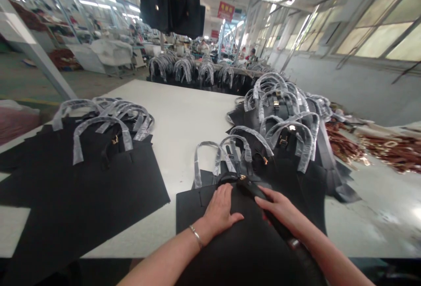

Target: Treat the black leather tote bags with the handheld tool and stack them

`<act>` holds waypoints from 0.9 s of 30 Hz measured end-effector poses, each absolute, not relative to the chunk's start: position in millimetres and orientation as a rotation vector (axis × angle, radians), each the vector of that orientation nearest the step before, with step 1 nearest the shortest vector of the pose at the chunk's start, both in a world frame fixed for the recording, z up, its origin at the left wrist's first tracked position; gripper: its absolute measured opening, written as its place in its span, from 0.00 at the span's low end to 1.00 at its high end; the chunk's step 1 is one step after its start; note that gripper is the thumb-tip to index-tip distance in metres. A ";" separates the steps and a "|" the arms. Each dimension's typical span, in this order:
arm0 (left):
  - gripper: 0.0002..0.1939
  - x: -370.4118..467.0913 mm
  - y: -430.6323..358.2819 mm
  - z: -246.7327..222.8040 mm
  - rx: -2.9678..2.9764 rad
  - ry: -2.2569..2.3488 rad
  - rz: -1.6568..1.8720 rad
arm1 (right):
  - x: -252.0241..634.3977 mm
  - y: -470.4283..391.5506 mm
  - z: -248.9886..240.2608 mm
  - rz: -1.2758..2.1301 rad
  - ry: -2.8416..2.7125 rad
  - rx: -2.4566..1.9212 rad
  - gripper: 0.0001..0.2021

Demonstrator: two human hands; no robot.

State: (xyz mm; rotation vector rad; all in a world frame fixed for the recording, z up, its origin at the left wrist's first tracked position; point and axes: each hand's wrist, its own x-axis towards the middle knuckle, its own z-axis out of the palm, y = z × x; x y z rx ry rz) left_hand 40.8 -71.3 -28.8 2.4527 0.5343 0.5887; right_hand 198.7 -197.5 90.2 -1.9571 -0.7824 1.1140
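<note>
A black bag panel (pixel 226 237) lies before me at the table's front edge, its plastic-wrapped handles (pixel 207 145) pointing away. My left hand (pixel 222 211) rests flat near the panel's top edge, thumb spread, holding nothing. In my right hand (pixel 274 207) the fingers wrap round a black strap (pixel 250 189) that runs from a small gold buckle (pixel 242 177) back toward me. More black panels with wrapped handles (pixel 286 145) are heaped just beyond and to the right. A second pile of black panels (pixel 108 189) lies on the left.
The white table (pixel 184 110) extends forward. Brown straps with metal fittings (pixel 388 143) lie at the right. Finished black bags (pixel 171 9) hang overhead, and a row of wrapped handles (pixel 205 71) stands beyond the table. Several people and machines are in the distance.
</note>
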 end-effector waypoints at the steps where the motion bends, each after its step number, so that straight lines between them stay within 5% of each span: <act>1: 0.47 39.5 -72.1 -27.3 2.454 0.532 0.590 | 201.0 -196.8 92.0 1.006 -0.777 -1.970 0.32; 4: 0.40 26.7 -80.8 -20.4 2.499 0.489 0.591 | 203.4 -202.5 101.3 0.930 -0.776 -1.975 0.33; 10: 0.17 -19.8 -112.5 -16.5 2.620 0.348 0.509 | 171.7 -211.9 108.8 1.352 -0.853 -1.951 0.37; 27: 0.12 -30.4 -110.3 -9.7 2.637 0.308 0.338 | 163.2 -166.8 96.6 1.672 -0.790 -1.809 0.23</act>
